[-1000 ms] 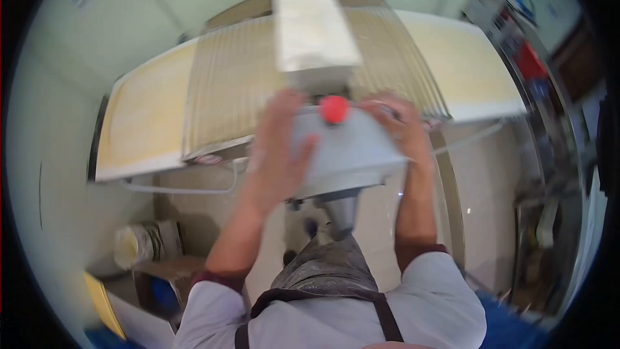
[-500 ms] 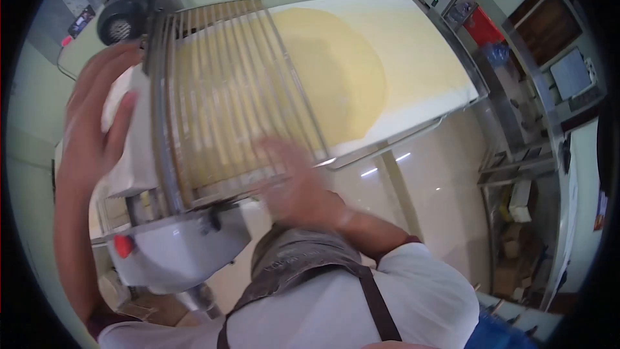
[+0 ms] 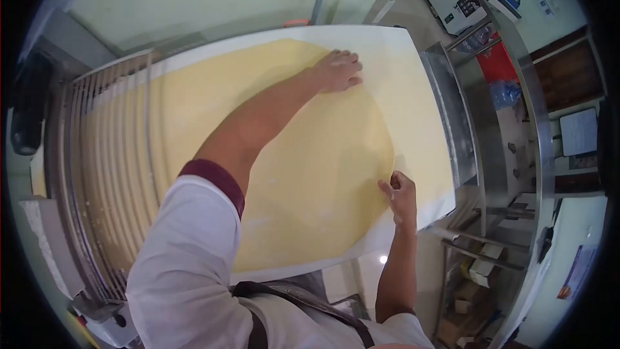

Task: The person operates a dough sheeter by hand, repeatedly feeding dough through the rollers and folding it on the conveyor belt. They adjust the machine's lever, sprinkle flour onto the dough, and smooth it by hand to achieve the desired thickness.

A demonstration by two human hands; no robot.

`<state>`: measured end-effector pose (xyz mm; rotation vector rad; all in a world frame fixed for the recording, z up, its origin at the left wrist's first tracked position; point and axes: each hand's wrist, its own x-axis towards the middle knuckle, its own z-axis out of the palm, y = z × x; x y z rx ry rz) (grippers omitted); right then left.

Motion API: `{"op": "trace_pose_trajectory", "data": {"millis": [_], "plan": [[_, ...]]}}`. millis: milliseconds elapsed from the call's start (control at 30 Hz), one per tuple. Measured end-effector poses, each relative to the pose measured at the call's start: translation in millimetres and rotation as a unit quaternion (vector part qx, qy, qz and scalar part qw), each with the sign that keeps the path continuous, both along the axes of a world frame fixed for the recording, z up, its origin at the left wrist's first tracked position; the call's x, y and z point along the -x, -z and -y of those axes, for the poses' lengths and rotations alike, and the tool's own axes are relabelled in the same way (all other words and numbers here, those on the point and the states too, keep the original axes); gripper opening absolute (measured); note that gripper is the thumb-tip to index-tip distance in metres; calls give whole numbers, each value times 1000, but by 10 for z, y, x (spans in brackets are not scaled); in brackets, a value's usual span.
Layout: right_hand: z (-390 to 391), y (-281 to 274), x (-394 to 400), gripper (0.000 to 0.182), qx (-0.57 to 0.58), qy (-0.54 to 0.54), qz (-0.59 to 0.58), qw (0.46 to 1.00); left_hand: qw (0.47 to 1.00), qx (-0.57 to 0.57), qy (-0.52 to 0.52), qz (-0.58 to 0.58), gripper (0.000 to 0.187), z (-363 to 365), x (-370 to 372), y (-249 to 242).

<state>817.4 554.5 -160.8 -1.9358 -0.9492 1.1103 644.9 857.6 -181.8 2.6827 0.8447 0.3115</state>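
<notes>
White belt surface runs beneath a pale green wall. Dough sheet, thin and yellow, lies flat on it; long axis left to right across the view, rounded end pointing right. Far edge: angles up toward the right, then curves down past both hands. Left hand: palm down at the far right part of the edge, fingers slightly spread, not closed. Right hand: at the rounded end, fingers curled, thumb beside the sheet's edge; cannot tell whether dough is pinched. Room for moving: white margin visible beyond the rounded end, wide at the far right corner, narrow along the near side. Left end: yellow sheet continues beneath the barred metal guard. Right end: metal tray adjoins the belt. Farther right: steel rack, well apart from both hands.
</notes>
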Motion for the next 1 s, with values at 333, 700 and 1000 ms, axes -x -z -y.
{"op": "trace_pose_trajectory", "data": {"millis": [333,700,1000], "plan": [[-101,-1489,231,21,-53,-41,70,995,833,23,-139,535,49,-300,-747,-409],[255,-2136,2745,18,-217,-411,120,877,507,-65,-312,801,61,5,2409,-1633],[-160,-127,4700,73,-363,-516,303,714,553,-129,-457,685,41,1676,5809,-1909]]}}
